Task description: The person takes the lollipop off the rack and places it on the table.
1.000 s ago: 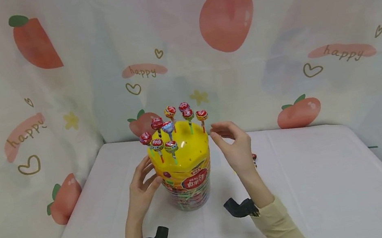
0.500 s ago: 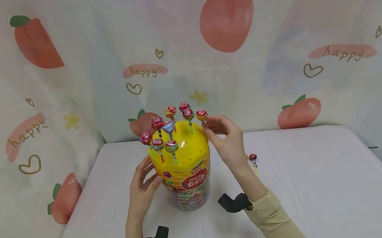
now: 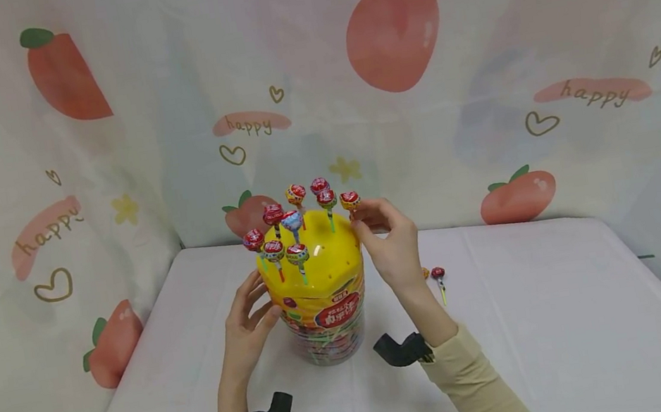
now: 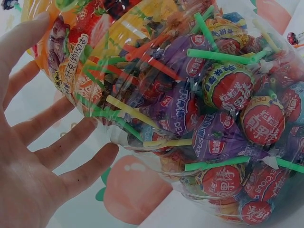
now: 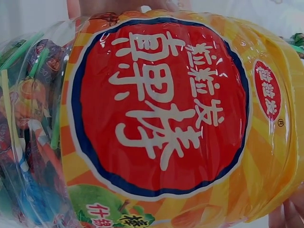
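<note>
A clear plastic tub (image 3: 332, 344) packed with wrapped lollipops stands on the table, under a yellow lid (image 3: 325, 256). Several lollipops (image 3: 297, 254) stand upright in the lid. Resting against the tub's left side is my left hand (image 3: 251, 325); in the left wrist view its fingers (image 4: 66, 142) are spread and fairly straight along the plastic. At the lid's right edge my right hand (image 3: 393, 246) pinches the stick of a yellow-and-red lollipop (image 3: 350, 200), its thumb and fingers hiding most of the stick. The right wrist view is filled by the tub's red-and-orange label (image 5: 161, 109).
A dark red lollipop (image 3: 438, 273) with a pale yellow stick lies on the table behind my right forearm. Beside it shows part of an orange one (image 3: 425, 272), mostly hidden by the arm. A fruit-printed cloth (image 3: 304, 32) hangs behind the white table (image 3: 546, 316).
My right hand has moved left from beside the lid to the rightmost lollipop and taken hold of its stick. My left hand has stayed on the tub.
</note>
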A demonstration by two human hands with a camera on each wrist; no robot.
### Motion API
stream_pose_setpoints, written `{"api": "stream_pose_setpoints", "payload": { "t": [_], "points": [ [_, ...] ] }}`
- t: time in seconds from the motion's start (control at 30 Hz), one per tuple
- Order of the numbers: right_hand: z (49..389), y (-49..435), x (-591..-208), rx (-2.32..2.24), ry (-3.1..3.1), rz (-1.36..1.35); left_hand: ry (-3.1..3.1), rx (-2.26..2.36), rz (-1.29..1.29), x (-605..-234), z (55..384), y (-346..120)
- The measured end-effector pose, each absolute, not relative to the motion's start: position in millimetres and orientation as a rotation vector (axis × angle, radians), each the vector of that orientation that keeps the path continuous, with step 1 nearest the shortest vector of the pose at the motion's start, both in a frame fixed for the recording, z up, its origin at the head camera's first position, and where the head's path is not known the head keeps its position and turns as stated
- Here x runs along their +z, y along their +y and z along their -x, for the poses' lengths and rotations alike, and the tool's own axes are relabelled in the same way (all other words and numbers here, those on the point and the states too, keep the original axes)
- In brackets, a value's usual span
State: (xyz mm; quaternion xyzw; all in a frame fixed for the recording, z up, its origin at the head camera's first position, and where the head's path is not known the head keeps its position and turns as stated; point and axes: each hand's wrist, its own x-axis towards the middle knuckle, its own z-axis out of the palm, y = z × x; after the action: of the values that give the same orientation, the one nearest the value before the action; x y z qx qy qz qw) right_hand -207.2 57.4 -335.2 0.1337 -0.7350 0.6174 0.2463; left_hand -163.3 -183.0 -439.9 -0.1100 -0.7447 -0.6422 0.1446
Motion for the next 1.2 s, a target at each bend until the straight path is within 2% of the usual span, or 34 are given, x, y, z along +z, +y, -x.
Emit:
{"api": "stream_pose_setpoints", "payload": {
  "t": [0.97, 1.2],
  "points": [
    [212.6, 51.1, -341.3, 1.648, -1.921, -0.401, -2.177, -1.815, 0.296, -442.7, 164.1, -183.7],
    [213.1, 53.4, -332.6, 1.64, -1.837, -0.418, -2.173, -1.821, 0.305, -442.4, 163.7, -184.3]
  ]
}}
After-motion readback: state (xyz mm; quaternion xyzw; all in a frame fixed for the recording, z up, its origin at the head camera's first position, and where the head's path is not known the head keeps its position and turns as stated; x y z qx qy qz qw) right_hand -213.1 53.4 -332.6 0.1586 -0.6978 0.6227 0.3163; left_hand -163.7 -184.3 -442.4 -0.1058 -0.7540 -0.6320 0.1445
